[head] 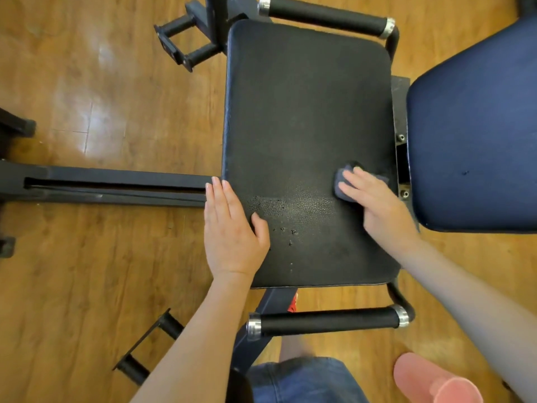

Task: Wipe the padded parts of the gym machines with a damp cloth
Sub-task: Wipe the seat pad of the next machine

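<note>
Seat pad: a black, grained rectangular cushion is filling the middle of the view, its long side running from near to far; the cover is showing worn, pitted spots near the left hand and a shiny patch between the two hands
Cloth: a small grey-blue folded piece is lying on the right part of the seat pad, close to its right edge, mostly covered by the right hand
Right hand: it is pressing down on the cloth with straight, spread fingers laid flat over it, not curled round it; the forearm is reaching in from the lower right
Left hand: it is resting flat on the left edge of the seat pad, fingers straight and together and pointing far, thumb out on the cushion, grasping nothing
Back pad: a dark blue cushion is standing just right of the seat pad, with a small mark on its surface
Bracket: a black metal plate with bolts is sitting between the seat pad and the back pad
Near handle: a black foam grip with silver end caps is lying just near of the seat pad
Far handle: a matching grip is running along the far edge
Frame bar: a dark steel beam is stretching left from the seat pad across the floor
Floor: glossy wooden boards are lying under everything
</note>
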### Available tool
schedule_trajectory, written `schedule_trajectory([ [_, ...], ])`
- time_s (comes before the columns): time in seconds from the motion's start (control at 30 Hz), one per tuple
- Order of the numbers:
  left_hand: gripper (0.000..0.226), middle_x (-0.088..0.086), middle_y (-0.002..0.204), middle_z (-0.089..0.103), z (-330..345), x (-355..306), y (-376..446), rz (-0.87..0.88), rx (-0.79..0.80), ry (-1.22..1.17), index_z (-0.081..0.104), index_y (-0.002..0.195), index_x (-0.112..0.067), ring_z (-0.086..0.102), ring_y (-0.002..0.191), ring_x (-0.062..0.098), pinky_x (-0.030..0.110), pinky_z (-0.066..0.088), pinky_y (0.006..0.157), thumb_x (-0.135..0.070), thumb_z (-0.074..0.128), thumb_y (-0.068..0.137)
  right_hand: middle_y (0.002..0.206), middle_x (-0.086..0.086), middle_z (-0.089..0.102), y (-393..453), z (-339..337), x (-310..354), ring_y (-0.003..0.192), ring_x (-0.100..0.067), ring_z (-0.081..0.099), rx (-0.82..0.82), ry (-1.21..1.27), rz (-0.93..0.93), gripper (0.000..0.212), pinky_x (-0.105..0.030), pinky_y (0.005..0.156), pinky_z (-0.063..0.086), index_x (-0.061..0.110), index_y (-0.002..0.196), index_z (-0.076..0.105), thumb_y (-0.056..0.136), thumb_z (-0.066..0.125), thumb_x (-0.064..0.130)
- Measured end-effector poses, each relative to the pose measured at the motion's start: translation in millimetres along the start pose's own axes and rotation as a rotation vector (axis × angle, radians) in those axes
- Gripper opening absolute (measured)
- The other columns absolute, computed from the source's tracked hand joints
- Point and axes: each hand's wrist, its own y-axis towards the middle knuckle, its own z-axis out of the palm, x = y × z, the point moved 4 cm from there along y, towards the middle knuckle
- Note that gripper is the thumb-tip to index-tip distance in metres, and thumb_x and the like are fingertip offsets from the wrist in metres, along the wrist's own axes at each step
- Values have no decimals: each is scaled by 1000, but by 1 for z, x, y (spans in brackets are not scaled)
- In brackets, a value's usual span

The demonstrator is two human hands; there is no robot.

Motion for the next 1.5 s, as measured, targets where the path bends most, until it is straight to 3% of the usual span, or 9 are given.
schedule_trajectory([
  [0.13,71,25,155,26,2,1,0,3,-15,1,27,147,9,22,146,35,41,21,116,-34,33,90,130,-19,54,-22,-11,-16,126,-33,45,-81,-61,236,46,-15,112,19,-4,120,59,81,36,-13],
  [0.27,70,25,155,26,1,1,-1,-1,-12,-3,27,146,9,22,146,35,41,23,116,-31,37,90,132,-18,52,14,-25,-18,129,-32,42,-186,-83,259,43,-29,111,25,-3,121,58,85,40,-16],
  [0.4,71,23,157,23,1,1,0,-12,6,-2,24,148,7,19,147,34,43,24,117,-29,40,89,142,-17,42,41,-8,-26,135,-35,33,-91,-95,338,49,-23,109,14,-1,130,51,85,41,-17],
  [0.57,72,20,159,17,-1,-1,-1,-15,40,-11,20,150,4,13,149,30,42,22,119,-31,39,91,148,-8,36,-17,5,-1,140,-24,27,-66,-31,483,54,-24,109,19,7,138,43,88,46,-14],
  [0.8,75,26,156,21,1,-1,0,13,3,39,24,147,9,17,147,37,42,18,117,-37,26,88,139,-16,46,-14,-14,-7,134,-32,37,-135,-24,401,46,-26,111,20,-1,129,52,87,41,-16],
  [0.97,73,23,158,19,1,-1,0,5,-1,45,23,149,7,15,148,34,42,19,118,-35,30,89,149,-12,33,37,-13,-34,141,-30,22,-93,-83,459,55,-23,110,13,3,137,44,86,37,-18],
  [1.17,75,26,156,22,0,-2,-1,10,1,40,25,147,9,18,146,37,45,22,117,-36,28,88,151,-9,30,-28,4,-6,142,-26,20,-44,-90,552,62,-31,112,18,6,142,37,86,44,-19],
  [1.37,75,25,156,22,-1,-3,0,3,17,32,25,147,9,18,147,36,44,21,117,-36,28,88,149,-10,34,-35,-7,-5,141,-24,22,-95,-15,607,55,-23,111,14,5,139,42,88,43,-16],
  [1.5,74,25,156,23,-2,-3,0,-4,21,32,26,147,8,19,146,36,43,22,117,-36,29,88,154,-7,23,-15,2,5,144,-21,11,-109,-22,736,57,-20,109,12,9,144,33,92,40,-12],
])
